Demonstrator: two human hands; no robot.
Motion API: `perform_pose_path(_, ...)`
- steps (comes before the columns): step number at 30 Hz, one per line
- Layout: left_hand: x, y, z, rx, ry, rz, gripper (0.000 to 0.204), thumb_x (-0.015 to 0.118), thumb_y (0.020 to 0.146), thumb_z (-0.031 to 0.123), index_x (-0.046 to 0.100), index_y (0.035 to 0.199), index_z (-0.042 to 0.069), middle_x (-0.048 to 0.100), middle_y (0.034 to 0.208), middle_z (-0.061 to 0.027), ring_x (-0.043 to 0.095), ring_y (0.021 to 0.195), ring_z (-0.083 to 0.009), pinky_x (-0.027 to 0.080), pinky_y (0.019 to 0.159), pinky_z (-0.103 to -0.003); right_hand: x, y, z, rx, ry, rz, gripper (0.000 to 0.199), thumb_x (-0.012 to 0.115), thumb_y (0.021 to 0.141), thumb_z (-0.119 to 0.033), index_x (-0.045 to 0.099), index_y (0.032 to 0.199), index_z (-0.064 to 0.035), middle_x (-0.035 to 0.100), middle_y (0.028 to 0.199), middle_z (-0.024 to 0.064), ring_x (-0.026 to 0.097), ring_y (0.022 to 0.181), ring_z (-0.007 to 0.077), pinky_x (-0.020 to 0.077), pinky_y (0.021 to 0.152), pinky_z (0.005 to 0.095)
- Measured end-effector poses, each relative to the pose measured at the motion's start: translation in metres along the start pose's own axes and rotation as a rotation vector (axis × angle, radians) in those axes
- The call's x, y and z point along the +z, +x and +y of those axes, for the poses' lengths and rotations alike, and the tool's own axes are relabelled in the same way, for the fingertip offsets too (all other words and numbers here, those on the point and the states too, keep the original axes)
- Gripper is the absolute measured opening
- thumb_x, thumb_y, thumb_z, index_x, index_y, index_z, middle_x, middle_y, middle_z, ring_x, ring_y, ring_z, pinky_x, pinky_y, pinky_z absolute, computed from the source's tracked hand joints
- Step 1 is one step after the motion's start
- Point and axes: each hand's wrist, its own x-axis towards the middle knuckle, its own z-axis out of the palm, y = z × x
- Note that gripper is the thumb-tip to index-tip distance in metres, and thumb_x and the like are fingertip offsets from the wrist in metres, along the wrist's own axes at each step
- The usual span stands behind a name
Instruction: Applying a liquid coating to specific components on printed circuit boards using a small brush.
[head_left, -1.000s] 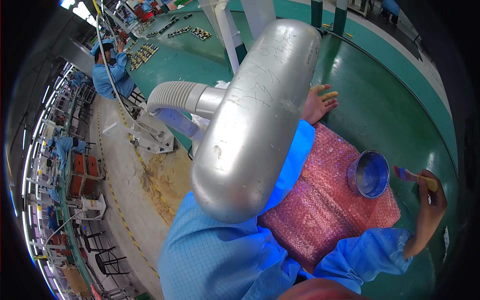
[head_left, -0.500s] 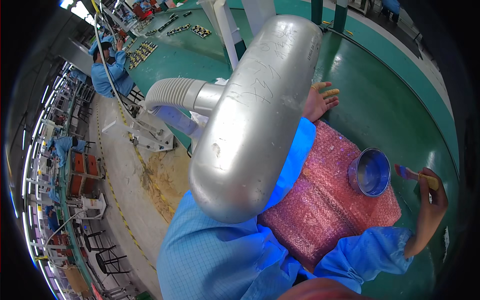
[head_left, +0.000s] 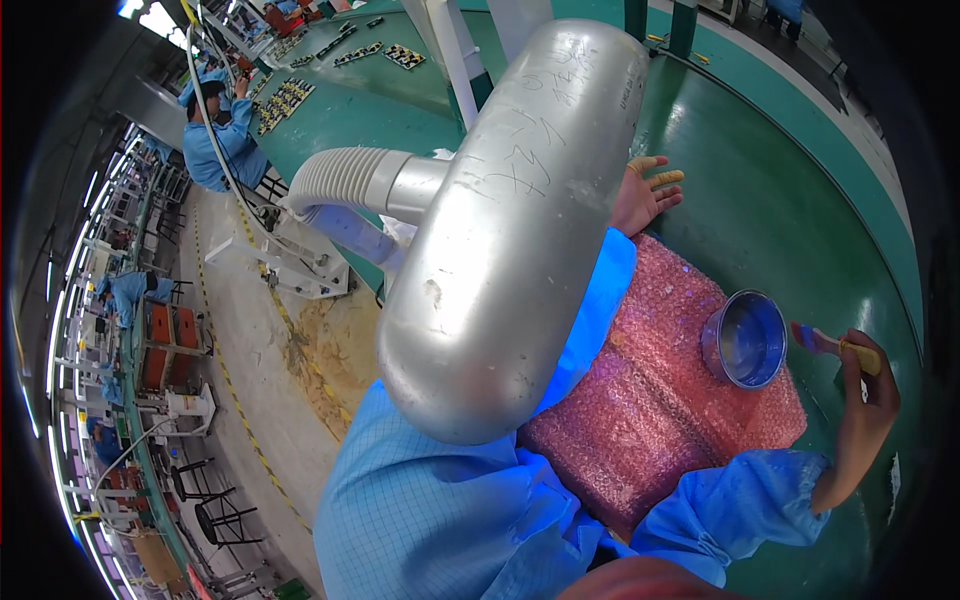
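Note:
My right hand (head_left: 866,410) pinches a small flat brush (head_left: 826,344) by its pale handle; the dark reddish bristles point left, toward a round metal bowl (head_left: 745,342). That bowl stands on a sheet of pink bubble wrap (head_left: 640,400) and looks nearly bare inside, with a bluish sheen. Beyond the wrap's far edge, my left hand (head_left: 648,197) lies palm up with fingers spread and nothing in it. Yellowish covers sit on some of its fingertips. Part of that hand and its forearm is hidden behind a large silver hood.
The silver rounded hood (head_left: 510,240) hangs over my left arm, joined to a ribbed hose (head_left: 345,178). Under the wrap lies a green tabletop (head_left: 790,210). Circuit boards (head_left: 285,105) rest on the far left bench, where a co-worker (head_left: 215,140) in blue sits.
My view has shifted very slightly. My left hand remains spread, and the brush stays in my right hand beside the bowl.

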Motion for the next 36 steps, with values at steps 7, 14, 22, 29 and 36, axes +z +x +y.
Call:
perform_pose_path(7, -0.001, -0.001, -0.001, -0.012, 0.004, -0.006, 0.039, 0.050, 0.088, 0.026, 0.040, 0.120, 0.007, 0.050, 0.117, -0.0204, 0.056, 0.092, -0.0268, 0.051, 0.085, -0.039, -0.003, -0.001, 0.000, 0.022, 0.048, 0.036, 0.019, 0.066, 0.087, -0.012, 0.067, 0.103, -0.0001, 0.067, 0.094, 0.0068, 0.060, 0.090, 0.0143, 0.0446, 0.084, 0.0277)
perform_pose_path(14, 0.005, -0.003, -0.001, -0.005, -0.014, 0.031, 0.040, 0.054, 0.088, 0.029, 0.044, 0.118, 0.005, 0.056, 0.107, -0.0185, 0.058, 0.084, -0.0261, 0.053, 0.077, -0.039, -0.001, -0.001, -0.004, 0.034, 0.038, 0.036, 0.019, 0.066, 0.088, -0.013, 0.067, 0.102, -0.0003, 0.067, 0.094, 0.0070, 0.060, 0.090, 0.0146, 0.0449, 0.084, 0.0276)
perform_pose_path(22, 0.005, -0.001, -0.002, -0.001, 0.010, 0.028, 0.040, 0.053, 0.088, 0.029, 0.043, 0.119, 0.005, 0.057, 0.108, -0.0191, 0.058, 0.084, -0.0262, 0.053, 0.077, -0.039, 0.006, -0.002, -0.013, 0.010, 0.019, 0.031, 0.019, 0.066, 0.087, -0.014, 0.068, 0.101, -0.0008, 0.067, 0.090, 0.0058, 0.060, 0.087, 0.0137, 0.0443, 0.082, 0.0277)
perform_pose_path(29, 0.004, -0.004, 0.002, -0.038, 0.036, 0.009, 0.039, 0.049, 0.089, 0.027, 0.040, 0.121, 0.006, 0.051, 0.118, -0.0207, 0.056, 0.092, -0.0262, 0.051, 0.085, -0.039, 0.000, -0.002, -0.006, -0.005, 0.034, 0.034, 0.019, 0.067, 0.087, -0.014, 0.068, 0.101, -0.0011, 0.067, 0.090, 0.0057, 0.059, 0.086, 0.0132, 0.0439, 0.082, 0.0276)
perform_pose_path(36, 0.004, -0.002, 0.001, -0.036, 0.056, 0.011, 0.039, 0.050, 0.089, 0.027, 0.040, 0.121, 0.006, 0.051, 0.119, -0.0205, 0.056, 0.092, -0.0264, 0.050, 0.086, -0.039, 0.002, -0.002, -0.004, -0.013, 0.033, 0.041, 0.020, 0.067, 0.086, -0.014, 0.068, 0.102, -0.0019, 0.067, 0.091, 0.0058, 0.060, 0.088, 0.0139, 0.0440, 0.083, 0.0277)
